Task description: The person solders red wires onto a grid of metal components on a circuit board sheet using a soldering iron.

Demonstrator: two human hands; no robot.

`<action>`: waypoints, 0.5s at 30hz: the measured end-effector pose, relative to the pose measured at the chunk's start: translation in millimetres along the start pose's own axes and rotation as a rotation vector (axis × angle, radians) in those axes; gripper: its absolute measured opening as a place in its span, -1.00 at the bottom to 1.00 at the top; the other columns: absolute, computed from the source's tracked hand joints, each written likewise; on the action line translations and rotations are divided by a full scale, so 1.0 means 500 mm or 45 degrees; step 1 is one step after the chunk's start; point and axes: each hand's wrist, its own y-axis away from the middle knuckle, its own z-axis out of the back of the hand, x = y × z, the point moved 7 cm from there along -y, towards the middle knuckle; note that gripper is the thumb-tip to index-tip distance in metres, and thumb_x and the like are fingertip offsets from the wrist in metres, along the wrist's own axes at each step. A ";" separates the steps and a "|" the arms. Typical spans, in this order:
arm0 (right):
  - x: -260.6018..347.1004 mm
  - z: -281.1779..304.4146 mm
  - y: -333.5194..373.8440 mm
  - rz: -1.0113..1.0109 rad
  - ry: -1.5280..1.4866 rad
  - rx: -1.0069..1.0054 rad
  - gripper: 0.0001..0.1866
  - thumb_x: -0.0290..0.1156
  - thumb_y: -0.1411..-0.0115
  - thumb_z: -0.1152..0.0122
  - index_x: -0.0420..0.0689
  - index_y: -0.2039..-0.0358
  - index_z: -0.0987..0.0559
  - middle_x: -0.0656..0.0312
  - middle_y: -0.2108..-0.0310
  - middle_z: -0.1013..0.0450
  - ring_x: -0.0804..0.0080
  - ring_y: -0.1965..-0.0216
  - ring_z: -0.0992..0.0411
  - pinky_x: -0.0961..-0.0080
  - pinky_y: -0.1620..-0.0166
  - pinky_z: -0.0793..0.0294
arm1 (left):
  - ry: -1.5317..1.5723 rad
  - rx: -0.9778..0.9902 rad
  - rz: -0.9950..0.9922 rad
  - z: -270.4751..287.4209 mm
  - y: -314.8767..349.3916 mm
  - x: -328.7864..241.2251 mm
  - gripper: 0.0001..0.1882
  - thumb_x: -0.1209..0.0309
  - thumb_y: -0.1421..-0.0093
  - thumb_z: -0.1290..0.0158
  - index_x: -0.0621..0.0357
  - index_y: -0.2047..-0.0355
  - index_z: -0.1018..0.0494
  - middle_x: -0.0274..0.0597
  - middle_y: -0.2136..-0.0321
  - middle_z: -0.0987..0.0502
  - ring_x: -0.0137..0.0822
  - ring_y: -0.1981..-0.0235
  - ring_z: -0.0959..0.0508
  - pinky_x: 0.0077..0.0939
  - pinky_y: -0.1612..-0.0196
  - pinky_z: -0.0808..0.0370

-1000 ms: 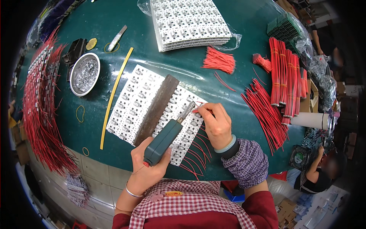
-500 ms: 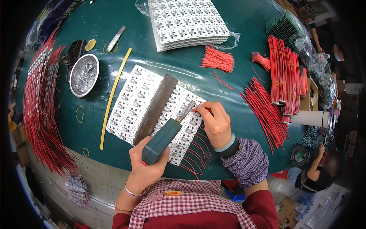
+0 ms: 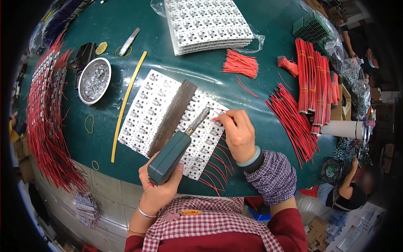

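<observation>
My left hand [image 3: 161, 191] is wrapped round the body of a dark green soldering gun [image 3: 170, 157]. Its metal tip points up and right over a white panel of small circuit boards [image 3: 138, 109], a short way left of my right fingers. At the panel's right corner, my right hand [image 3: 239, 136] pinches a short red wire [image 3: 216, 119]. Several soldered-looking red wires [image 3: 218, 161] stick out from the panel's lower right edge. Across the panel lies a dark flat bar [image 3: 172, 119]. Whether the wire's end touches the panel is too small to tell.
A white-rimmed bowl of silvery scraps [image 3: 108, 77] and a yellow strip [image 3: 129, 105] lie left. Red wire bundles [image 3: 307, 80] and loose red wires [image 3: 291, 124] are on the right. Stacked panels [image 3: 210, 25] stand at the back. Wired parts [image 3: 48, 126] hang over the left edge.
The soldering gun has shifted left, its tip drawing away from the red wire at my right fingers. My right hand stays almost in place, still pinching the wire.
</observation>
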 end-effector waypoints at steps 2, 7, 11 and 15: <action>0.001 0.003 0.003 -0.004 0.016 -0.004 -0.71 -0.65 0.07 -0.22 -0.25 0.25 -0.57 0.13 0.30 -0.41 0.18 0.32 -0.42 0.35 0.28 -0.47 | -0.014 -0.017 -0.018 0.004 0.003 0.002 -0.81 0.59 -0.08 -0.26 0.36 0.27 -0.57 -0.25 0.44 -0.60 -0.57 0.46 -0.52 -0.63 0.39 -0.47; 0.009 0.009 0.009 0.044 0.029 -0.044 -0.70 -0.66 0.09 -0.23 -0.24 0.25 -0.60 0.14 0.34 -0.43 0.20 0.32 -0.43 0.36 0.28 -0.48 | -0.012 -0.043 -0.001 0.011 0.010 0.009 -0.79 0.59 -0.08 -0.27 0.36 0.25 -0.57 -0.23 0.41 -0.62 -0.56 0.44 -0.53 -0.63 0.37 -0.48; 0.011 0.008 0.009 0.041 0.005 -0.039 -0.68 -0.67 0.09 -0.24 -0.24 0.24 -0.61 0.15 0.36 -0.44 0.22 0.32 -0.43 0.38 0.30 -0.49 | -0.006 -0.011 -0.007 0.008 0.010 0.010 -0.81 0.59 -0.09 -0.26 0.36 0.27 -0.56 -0.26 0.43 -0.59 -0.57 0.45 -0.51 -0.64 0.38 -0.46; 0.012 0.005 0.008 0.049 0.014 -0.025 -0.67 -0.68 0.08 -0.24 -0.23 0.22 -0.61 0.15 0.36 -0.44 0.24 0.32 -0.44 0.39 0.31 -0.50 | 0.041 0.008 0.057 0.004 0.012 0.011 -0.84 0.60 -0.10 -0.25 0.36 0.29 -0.55 -0.30 0.47 -0.54 -0.60 0.47 -0.47 -0.66 0.42 -0.42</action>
